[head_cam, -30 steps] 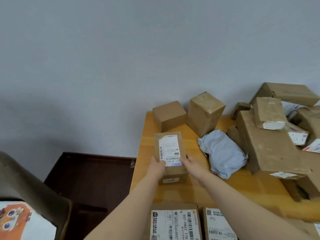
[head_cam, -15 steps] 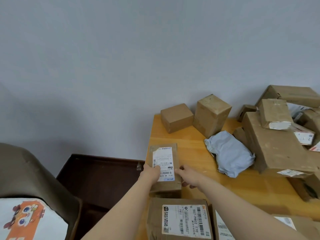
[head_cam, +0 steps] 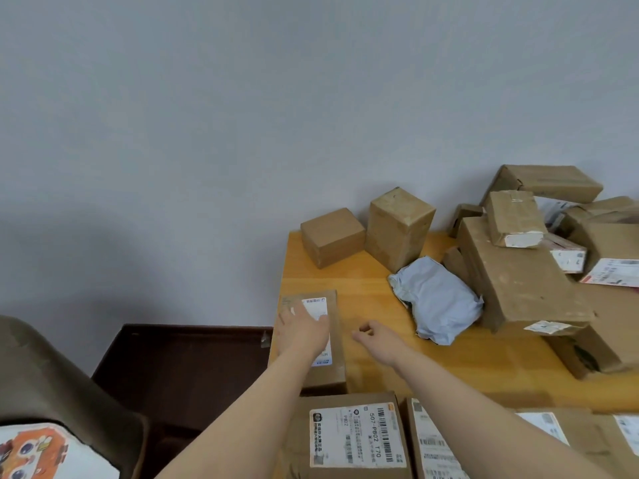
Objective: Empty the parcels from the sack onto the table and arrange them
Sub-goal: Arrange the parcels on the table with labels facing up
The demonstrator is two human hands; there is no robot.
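Note:
A flat brown parcel (head_cam: 333, 344) with a white label lies at the left edge of the wooden table (head_cam: 415, 361). My left hand (head_cam: 304, 328) rests flat on its label with the fingers straight. Just right of the parcel, my right hand (head_cam: 375, 338) hovers over the bare table with loosely curled fingers and holds nothing. Two labelled boxes (head_cam: 352, 437) sit side by side at the near edge, below my arms. A grey-blue soft bag parcel (head_cam: 437, 299) lies to the right of my hands.
Two brown boxes (head_cam: 332, 236) stand at the far left corner against the wall. A heap of several cardboard parcels (head_cam: 518, 271) fills the right side. Left of the table is a dark floor (head_cam: 179, 361), and a brown sack (head_cam: 52, 382) shows at the lower left.
The labelled parcel was drawn back toward me and set down at the table's left edge. My right hand has let go of it; my left hand now lies flat on top.

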